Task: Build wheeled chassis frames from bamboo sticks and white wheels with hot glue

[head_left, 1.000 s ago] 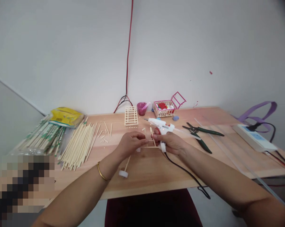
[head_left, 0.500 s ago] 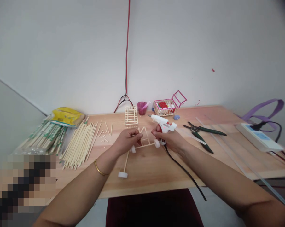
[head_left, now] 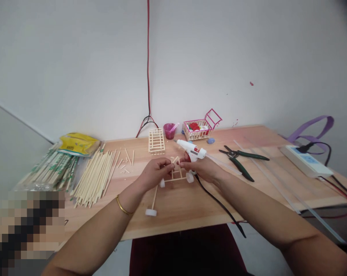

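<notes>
A small frame of wooden sticks with white wheels at both ends is held over the table. My left hand pinches it near its upper left side. My right hand grips a white glue gun, nozzle pointing up and left, while its thumb and finger reach the frame's upper right side. The exact fingertip contact is too small to tell. Below my left hand, a stick with a white wheel at its near end lies on the table.
Wooden sticks and a yellow packet are on the left. A stick rack, purple cup and pink-rimmed basket stand behind. Green-handled cutters, clear glue sticks and a power strip are at right.
My right hand and the glue gun have come a little closer to my left hand. The wheeled frame has turned slightly, and the whole view has shifted a little.
</notes>
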{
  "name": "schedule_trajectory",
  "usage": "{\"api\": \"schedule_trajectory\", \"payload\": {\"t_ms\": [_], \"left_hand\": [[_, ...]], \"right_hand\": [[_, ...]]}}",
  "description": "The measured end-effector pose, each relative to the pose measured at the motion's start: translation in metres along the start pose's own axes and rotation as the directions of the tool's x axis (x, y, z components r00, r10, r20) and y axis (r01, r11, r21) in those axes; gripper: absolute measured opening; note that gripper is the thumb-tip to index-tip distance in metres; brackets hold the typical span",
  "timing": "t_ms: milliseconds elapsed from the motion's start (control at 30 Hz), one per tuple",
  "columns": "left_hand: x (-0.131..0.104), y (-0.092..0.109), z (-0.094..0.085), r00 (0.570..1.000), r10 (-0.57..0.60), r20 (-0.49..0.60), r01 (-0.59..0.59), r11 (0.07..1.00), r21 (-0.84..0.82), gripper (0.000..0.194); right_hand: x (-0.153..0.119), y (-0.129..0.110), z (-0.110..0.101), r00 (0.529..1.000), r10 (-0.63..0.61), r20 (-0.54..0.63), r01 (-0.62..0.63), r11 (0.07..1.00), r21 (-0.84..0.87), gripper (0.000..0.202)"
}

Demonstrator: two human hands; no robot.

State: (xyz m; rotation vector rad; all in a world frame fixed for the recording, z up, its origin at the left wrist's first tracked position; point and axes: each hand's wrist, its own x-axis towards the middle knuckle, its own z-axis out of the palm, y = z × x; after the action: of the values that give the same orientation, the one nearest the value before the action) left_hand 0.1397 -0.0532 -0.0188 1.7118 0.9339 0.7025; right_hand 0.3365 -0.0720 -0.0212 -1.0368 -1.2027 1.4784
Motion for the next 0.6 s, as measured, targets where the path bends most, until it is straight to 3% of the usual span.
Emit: {"api": "schedule_trajectory", "payload": {"t_ms": [200,300,433,600], "left_hand": [[0.000,0.001,0.005,0.998,0.056,-0.003,-0.056,0.998,-0.025,0.024],[0.001,0.003,0.005,0.983,0.117,-0.138,-0.115,0.993,0.021,0.022],[-0.002,0.006,0.010,0.910,0.221,-0.351,-0.144,0.962,0.231,0.016],[-0.006,0.010,0.016,0.868,0.270,-0.416,-0.159,0.946,0.281,0.017]], "right_hand": [[-0.002,-0.005,-0.002,0.998,-0.035,0.044,0.034,0.999,0.011,0.037],[-0.003,-0.009,-0.002,0.993,-0.118,-0.014,0.117,0.992,-0.042,0.035],[-0.003,-0.008,0.001,0.988,-0.156,-0.021,0.155,0.987,-0.039,0.035],[-0.003,0.000,0.005,0.986,-0.166,-0.002,0.165,0.981,-0.097,0.028]]}}
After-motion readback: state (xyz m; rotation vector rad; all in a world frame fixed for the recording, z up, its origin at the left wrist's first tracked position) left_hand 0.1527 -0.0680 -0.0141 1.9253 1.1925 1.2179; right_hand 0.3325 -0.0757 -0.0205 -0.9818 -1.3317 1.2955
